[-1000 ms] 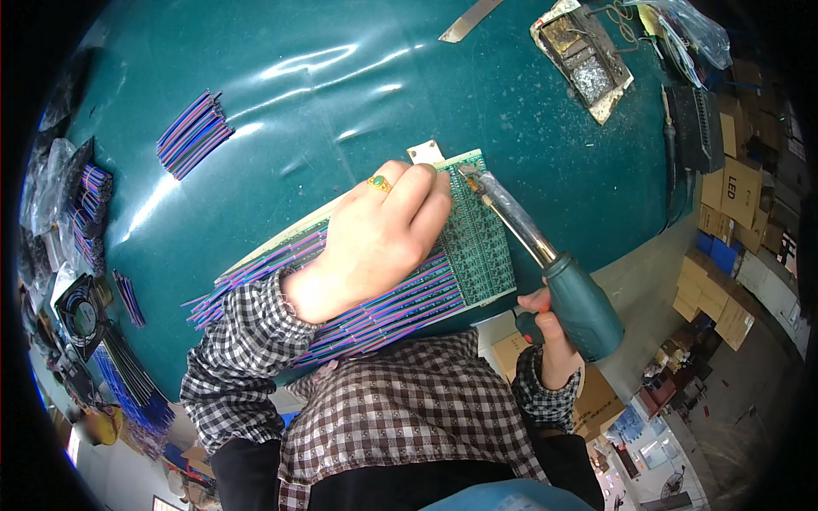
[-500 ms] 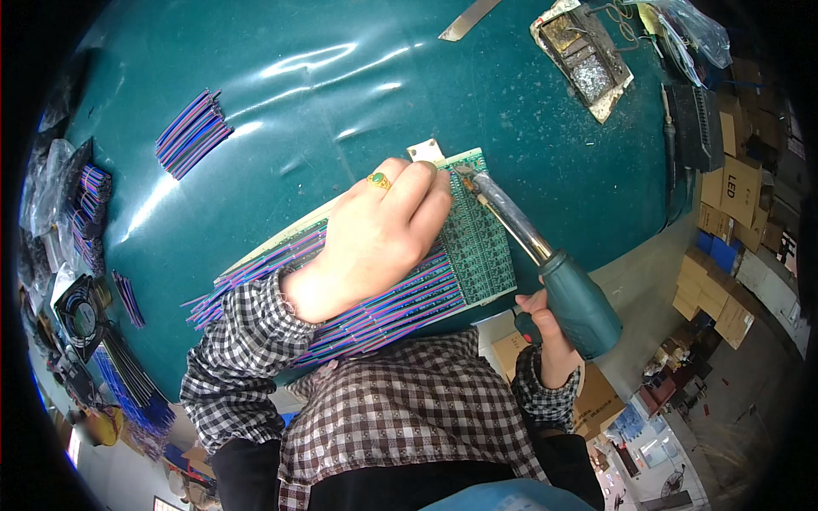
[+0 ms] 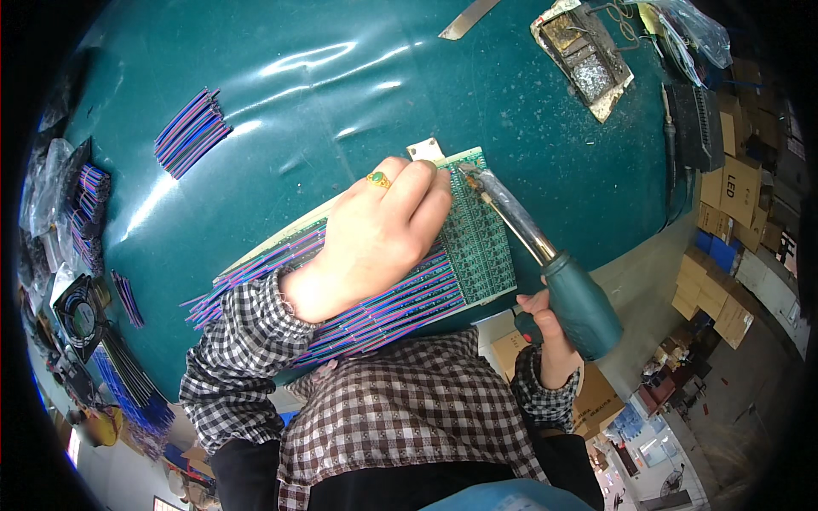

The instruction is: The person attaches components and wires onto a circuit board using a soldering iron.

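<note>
Soldering iron (image 3: 545, 264) tip on green circuit boards (image 3: 477, 247)

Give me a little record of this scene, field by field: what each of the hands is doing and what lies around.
Left hand: flat on coloured wires and a green circuit board panel; ring on one finger
Right hand: grips the teal handle of a soldering iron, tip at the panel's top edge
Surface: teal table
Nearby: spare wire bundle, solder-stained tray, small fan
</note>
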`<state>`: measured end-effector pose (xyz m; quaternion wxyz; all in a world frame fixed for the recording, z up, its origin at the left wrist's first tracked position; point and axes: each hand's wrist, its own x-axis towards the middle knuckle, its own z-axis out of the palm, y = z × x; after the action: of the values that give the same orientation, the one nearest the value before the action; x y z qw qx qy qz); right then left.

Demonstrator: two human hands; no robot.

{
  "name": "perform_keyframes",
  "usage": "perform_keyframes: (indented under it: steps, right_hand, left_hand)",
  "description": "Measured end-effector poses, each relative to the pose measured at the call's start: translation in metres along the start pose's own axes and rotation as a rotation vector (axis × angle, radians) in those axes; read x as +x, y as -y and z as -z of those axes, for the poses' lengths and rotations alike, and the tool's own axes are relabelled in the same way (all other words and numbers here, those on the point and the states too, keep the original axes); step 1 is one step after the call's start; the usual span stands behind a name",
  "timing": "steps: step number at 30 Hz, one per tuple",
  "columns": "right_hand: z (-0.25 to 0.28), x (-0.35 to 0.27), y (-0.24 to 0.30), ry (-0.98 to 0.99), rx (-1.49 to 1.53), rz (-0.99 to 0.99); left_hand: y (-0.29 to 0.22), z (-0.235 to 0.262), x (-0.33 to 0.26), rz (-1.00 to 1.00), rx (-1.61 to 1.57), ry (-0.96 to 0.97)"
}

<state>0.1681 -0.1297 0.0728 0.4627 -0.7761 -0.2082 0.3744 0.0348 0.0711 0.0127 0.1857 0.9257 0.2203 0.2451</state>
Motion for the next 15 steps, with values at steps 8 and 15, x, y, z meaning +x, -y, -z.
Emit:
perform_keyframes:
  steps: [8,15]
  right_hand:
    - [0.0032,-0.0001,-0.0008,0.019,-0.021,0.085]
    - [-0.0004,0.0024,-0.0004,0.012,0.056,0.148]
  left_hand:
    - [0.004,-0.0053,-0.0017,-0.055,0.065,-0.035]
    - [0.0043,-0.0048,-0.002,-0.049,0.056,-0.024]
